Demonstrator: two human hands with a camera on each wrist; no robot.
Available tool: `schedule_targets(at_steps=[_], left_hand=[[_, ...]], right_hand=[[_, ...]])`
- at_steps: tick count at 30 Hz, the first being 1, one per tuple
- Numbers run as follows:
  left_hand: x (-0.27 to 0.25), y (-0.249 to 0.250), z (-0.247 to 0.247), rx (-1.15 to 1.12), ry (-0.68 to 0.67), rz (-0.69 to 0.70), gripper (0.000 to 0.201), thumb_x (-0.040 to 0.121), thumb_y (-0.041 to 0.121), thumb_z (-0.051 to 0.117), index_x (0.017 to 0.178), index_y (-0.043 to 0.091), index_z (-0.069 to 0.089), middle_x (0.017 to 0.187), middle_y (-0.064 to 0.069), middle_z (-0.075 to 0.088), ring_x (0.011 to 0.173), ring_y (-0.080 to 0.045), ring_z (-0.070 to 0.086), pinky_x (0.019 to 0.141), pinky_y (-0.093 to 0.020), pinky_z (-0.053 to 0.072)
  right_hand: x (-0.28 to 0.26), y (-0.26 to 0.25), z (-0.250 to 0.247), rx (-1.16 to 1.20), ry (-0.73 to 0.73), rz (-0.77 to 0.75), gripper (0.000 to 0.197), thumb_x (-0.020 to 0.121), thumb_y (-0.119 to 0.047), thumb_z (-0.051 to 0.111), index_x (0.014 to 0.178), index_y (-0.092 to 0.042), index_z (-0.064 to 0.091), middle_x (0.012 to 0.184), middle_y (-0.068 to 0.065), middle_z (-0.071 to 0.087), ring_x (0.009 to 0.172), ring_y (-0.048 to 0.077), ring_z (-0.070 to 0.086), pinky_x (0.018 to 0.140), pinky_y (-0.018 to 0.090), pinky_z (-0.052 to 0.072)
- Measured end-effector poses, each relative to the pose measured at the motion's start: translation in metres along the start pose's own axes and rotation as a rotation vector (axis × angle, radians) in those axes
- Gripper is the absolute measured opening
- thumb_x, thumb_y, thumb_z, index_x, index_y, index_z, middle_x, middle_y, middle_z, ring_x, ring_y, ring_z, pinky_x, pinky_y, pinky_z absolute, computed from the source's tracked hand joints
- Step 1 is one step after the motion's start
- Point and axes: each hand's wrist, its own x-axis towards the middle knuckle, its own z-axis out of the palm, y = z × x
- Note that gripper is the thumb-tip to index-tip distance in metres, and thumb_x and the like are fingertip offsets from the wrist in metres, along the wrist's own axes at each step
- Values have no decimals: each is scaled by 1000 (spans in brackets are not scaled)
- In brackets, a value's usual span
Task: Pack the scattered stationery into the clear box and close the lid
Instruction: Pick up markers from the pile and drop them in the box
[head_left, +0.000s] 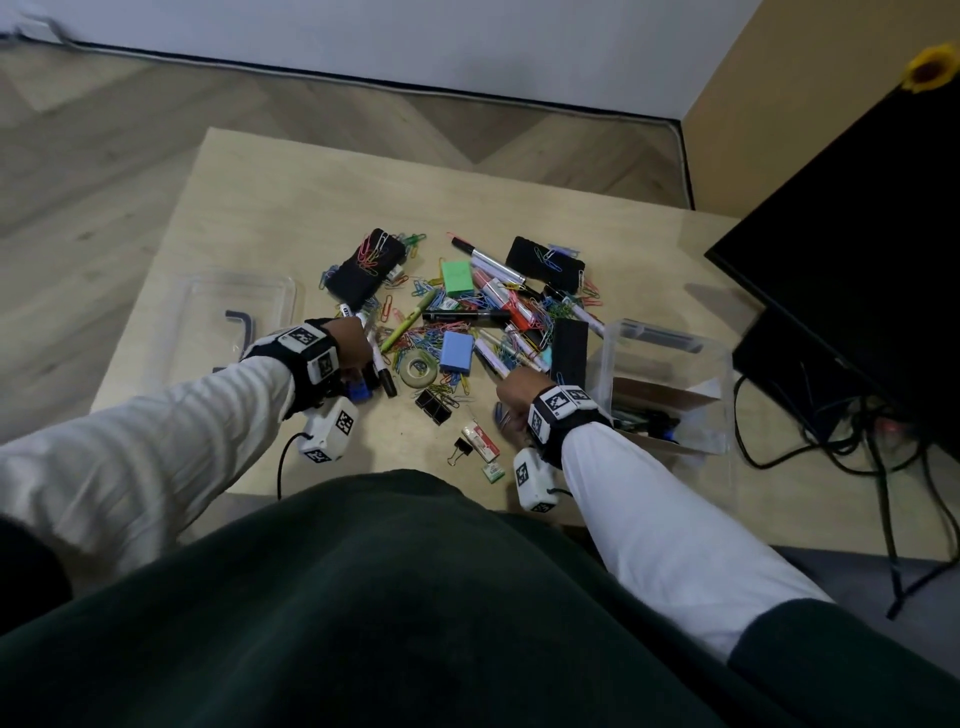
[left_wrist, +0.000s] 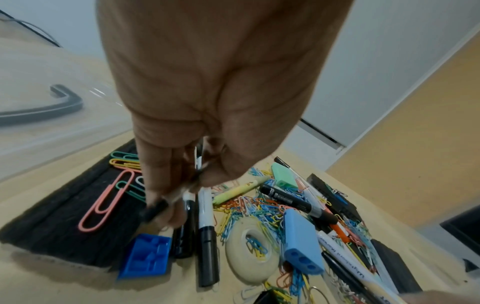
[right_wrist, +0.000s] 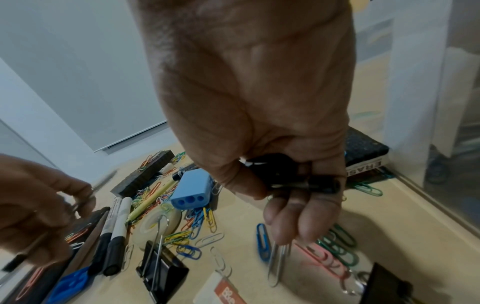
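Dark green fabric (head_left: 389, 597) filled the bottom of the head view, and beyond it both white-sleeved arms reached over the wooden table (head_left: 249, 208). The right hand (right_wrist: 259, 123) had its thumb and fingers curled round a small dark item, seemingly a black binder clip, with a silver paper clip (right_wrist: 279, 265) hanging from the fingertips. The left hand (left_wrist: 207, 92) was pinching what looked like a slim pen or marker above two black-capped markers (left_wrist: 206, 236), though blur kept me from being sure of the grip. The clear box (head_left: 670, 384) stood just to the right of the right wrist, open, with a cardboard insert and a few dark items inside; its lid (head_left: 234, 312) lay well apart on the left of the table. Most of the stationery was unpacked: coloured paper clips (head_left: 441, 332) tangled through markers, a roll of tape (head_left: 418, 368), a blue sharpener (head_left: 457, 352) and black erasers (head_left: 366, 267). I judged the dangling clip likely to drop on the way to the box, since nothing seemed to hold it firmly. Linked clips might drag neighbours off the table edge, and long markers laid crosswise could keep the lid from seating.
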Motion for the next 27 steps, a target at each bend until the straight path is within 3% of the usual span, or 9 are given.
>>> schedule_targets(at_steps=[2,4,8,10,13,16,20,23,27], left_hand=[[11,3,-1,-62,112,-4,32,96,11,50,123,-6,54,113,-19,62,104,-34,61,84,-37,48],[20,7,0,-144,203,-72,32,95,9,46,124,-5,44,118,-23,58,108,-39,58,80,-40,47],[33,18,11,-254,275,-155,52,90,20,60,131,-1,36,123,-21,57,110,-37,59,90,-43,52],[35,25,17,-272,322,-160,60,86,21,67,132,2,33,125,-23,56,112,-39,58,92,-46,51],[35,31,25,-215,366,-211,63,86,18,69,133,2,31,131,-25,47,116,-40,55,93,-46,48],[35,34,30,-143,365,-237,72,85,20,70,138,-1,26,135,-26,37,117,-41,52,96,-46,47],[39,35,29,16,298,-212,55,88,22,64,133,1,39,133,-23,39,117,-38,49,94,-46,49],[43,35,26,29,240,-164,53,86,28,67,126,2,46,133,-24,47,117,-38,53,90,-43,49],[42,33,28,35,193,-35,26,86,31,67,90,7,55,102,-16,66,87,-31,62,68,-32,48]], right_hand=[[-4,-1,-3,-13,-18,-7,30,98,-9,39,69,-4,46,117,24,63,100,29,60,85,34,47],[-6,0,-5,-26,-32,-3,28,100,-9,38,76,-1,52,125,25,61,108,31,61,79,33,46],[-7,4,-6,9,9,-42,36,100,-13,43,127,7,58,131,25,58,122,37,57,68,27,45],[-5,4,-7,-20,-17,-41,29,101,-11,41,106,8,63,128,26,60,120,38,58,58,24,38],[-5,-1,-10,-60,-72,-8,35,102,-5,36,69,-2,47,124,27,62,108,38,63,55,25,37],[-3,1,-10,-72,-48,-41,35,101,-5,37,67,-3,45,117,26,64,84,34,58,54,26,38],[-5,4,-9,-59,-29,-22,34,100,-6,40,66,-6,44,84,15,59,66,26,53,51,26,37],[-2,7,-8,-63,-33,-36,32,99,-7,43,67,-6,45,101,20,65,60,22,50,50,26,38],[-1,10,-10,-134,-63,-47,27,100,-5,43,76,0,53,116,24,65,70,26,57,49,24,35]])
